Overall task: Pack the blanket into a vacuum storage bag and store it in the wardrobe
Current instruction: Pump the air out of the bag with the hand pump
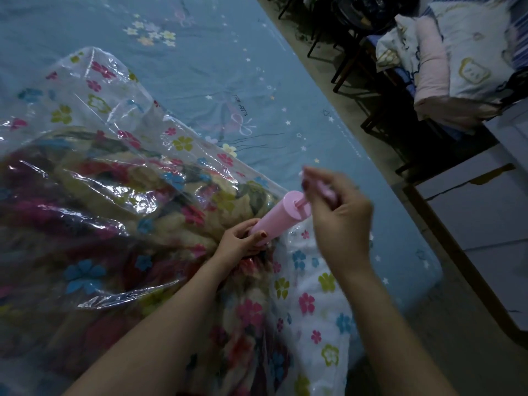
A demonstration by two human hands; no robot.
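Observation:
A clear vacuum storage bag point(94, 90) printed with coloured flowers lies on the bed. Inside it is a dark floral blanket point(85, 212). A pink hand pump point(278, 217) stands tilted on the bag near its middle. My left hand point(243, 242) grips the lower end of the pump barrel against the bag. My right hand point(340, 207) holds the pump's pink handle just above the barrel, with the thin rod showing between them. The valve under the pump is hidden by my left hand.
The bed carries a blue sheet point(214, 52) with stars and flowers. Its wooden frame edge point(463, 267) runs down the right. Beyond it are dark chairs point(371, 67) holding folded bedding and pillows point(457, 52), and a tiled floor point(500, 224).

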